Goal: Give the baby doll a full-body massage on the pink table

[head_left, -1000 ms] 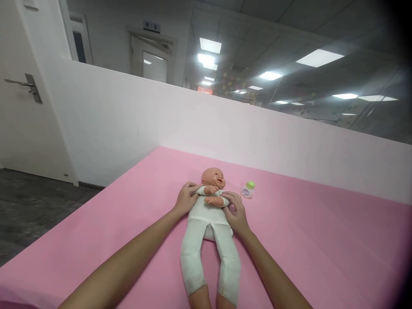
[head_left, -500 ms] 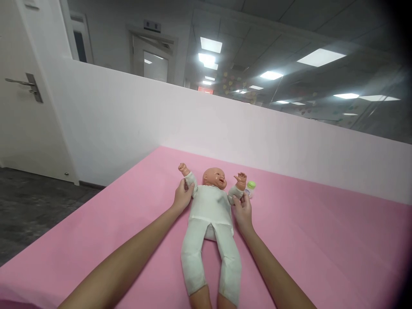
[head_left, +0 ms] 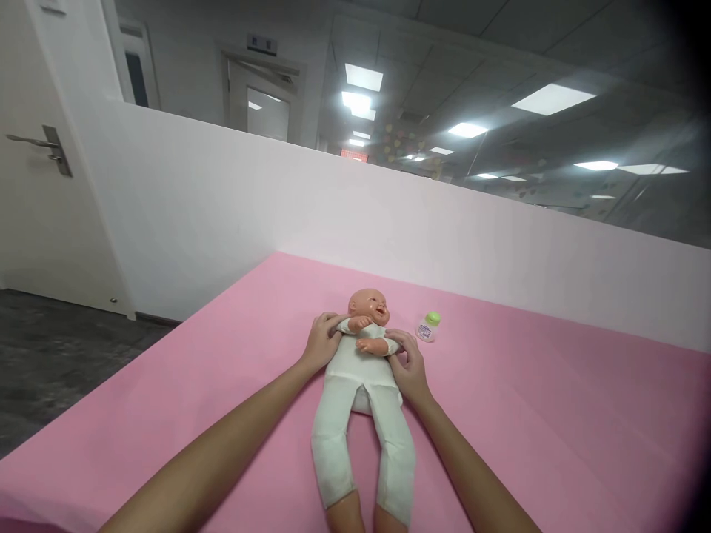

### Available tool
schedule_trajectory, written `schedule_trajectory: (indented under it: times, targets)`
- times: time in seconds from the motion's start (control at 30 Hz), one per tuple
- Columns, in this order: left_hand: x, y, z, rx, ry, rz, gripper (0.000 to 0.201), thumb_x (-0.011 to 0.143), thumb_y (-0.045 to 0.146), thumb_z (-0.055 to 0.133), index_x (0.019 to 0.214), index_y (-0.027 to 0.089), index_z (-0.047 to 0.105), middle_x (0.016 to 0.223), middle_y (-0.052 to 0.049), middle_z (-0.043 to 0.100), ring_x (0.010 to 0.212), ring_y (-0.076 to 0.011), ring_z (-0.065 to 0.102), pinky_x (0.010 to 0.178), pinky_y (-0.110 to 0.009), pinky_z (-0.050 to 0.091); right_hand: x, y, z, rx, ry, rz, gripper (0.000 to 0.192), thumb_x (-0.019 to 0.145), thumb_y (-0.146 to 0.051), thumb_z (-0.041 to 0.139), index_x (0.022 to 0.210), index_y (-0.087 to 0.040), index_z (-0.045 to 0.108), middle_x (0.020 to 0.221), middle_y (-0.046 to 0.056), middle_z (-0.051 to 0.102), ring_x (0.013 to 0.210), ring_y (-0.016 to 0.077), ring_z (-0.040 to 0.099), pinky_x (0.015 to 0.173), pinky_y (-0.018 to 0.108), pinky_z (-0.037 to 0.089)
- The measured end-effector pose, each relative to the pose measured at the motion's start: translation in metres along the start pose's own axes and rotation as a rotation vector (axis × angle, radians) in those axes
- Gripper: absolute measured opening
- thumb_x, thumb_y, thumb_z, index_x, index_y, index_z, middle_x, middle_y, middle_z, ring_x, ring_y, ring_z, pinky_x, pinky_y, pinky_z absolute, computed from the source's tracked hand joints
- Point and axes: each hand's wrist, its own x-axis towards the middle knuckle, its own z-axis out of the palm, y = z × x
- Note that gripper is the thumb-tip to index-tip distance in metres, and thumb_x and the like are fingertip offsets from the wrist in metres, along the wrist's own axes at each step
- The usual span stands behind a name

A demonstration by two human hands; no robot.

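We can pass over the pink-covered table [head_left: 544, 400] outside either forearm [head_left: 227, 434]; between them the baby doll [head_left: 360, 368] lies in the way, and beyond our right hand [head_left: 409, 366] the green-capped bottle [head_left: 427, 328] obstructs.

Half a second ago you hold the arms [head_left: 376, 346] of the doll [head_left: 361, 369] spread wide, but now your left hand [head_left: 323, 343] and right hand [head_left: 409, 369] have them folded across its chest, and the bottle [head_left: 427, 330] shows uncovered.
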Motion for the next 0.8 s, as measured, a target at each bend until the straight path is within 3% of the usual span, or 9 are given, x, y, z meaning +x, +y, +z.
schedule_trajectory:
  times: [0.17, 0.3, 0.5, 0.67, 0.8]
  targets:
    - [0.002, -0.003, 0.001, -0.139, 0.031, -0.072, 0.041, 0.089, 0.017, 0.056, 0.128, 0.027, 0.067, 0.123, -0.006, 0.069, 0.114, -0.0239, 0.062, 0.100, -0.040, 0.048, -0.001, 0.002, 0.003, 0.060, 0.086, 0.181, 0.028, 0.088, -0.030, 0.062, 0.115, -0.025, 0.065, 0.119, 0.007, 0.068, 0.112, 0.0269, 0.061, 0.089, 0.040, 0.050]
    - [0.003, -0.008, 0.003, -0.340, 0.119, -0.269, 0.039, 0.092, 0.033, 0.063, 0.129, 0.024, 0.058, 0.126, -0.009, 0.070, 0.113, -0.0238, 0.066, 0.097, -0.038, 0.051, 0.002, 0.004, 0.003, 0.206, 0.201, 0.320, 0.032, 0.087, -0.038, 0.065, 0.116, -0.024, 0.060, 0.117, 0.006, 0.067, 0.101, 0.0239, 0.063, 0.083, 0.036, 0.051]
    - [0.005, -0.019, 0.004, -0.407, 0.287, -0.450, 0.040, 0.095, 0.049, 0.059, 0.124, 0.023, 0.049, 0.112, -0.009, 0.072, 0.103, -0.0232, 0.070, 0.087, -0.035, 0.053, 0.006, 0.007, -0.003, 0.314, 0.332, 0.351, 0.034, 0.089, -0.044, 0.065, 0.117, -0.025, 0.057, 0.110, 0.005, 0.068, 0.101, 0.0220, 0.063, 0.088, 0.036, 0.051]
    - [0.006, -0.021, 0.003, -0.413, 0.325, -0.403, 0.037, 0.095, 0.052, 0.058, 0.117, 0.024, 0.052, 0.106, -0.006, 0.070, 0.096, -0.0210, 0.068, 0.082, -0.031, 0.053, 0.006, 0.010, -0.005, 0.325, 0.360, 0.380, 0.041, 0.089, -0.047, 0.065, 0.124, -0.027, 0.056, 0.119, 0.007, 0.066, 0.103, 0.0223, 0.063, 0.085, 0.035, 0.052]
    - [0.005, -0.017, 0.001, -0.389, 0.272, -0.289, 0.037, 0.096, 0.035, 0.054, 0.132, 0.024, 0.055, 0.117, -0.007, 0.068, 0.107, -0.0222, 0.064, 0.093, -0.034, 0.051, 0.006, 0.008, -0.004, 0.327, 0.344, 0.337, 0.044, 0.089, -0.041, 0.065, 0.130, -0.028, 0.054, 0.124, 0.006, 0.065, 0.109, 0.0218, 0.062, 0.093, 0.037, 0.049]
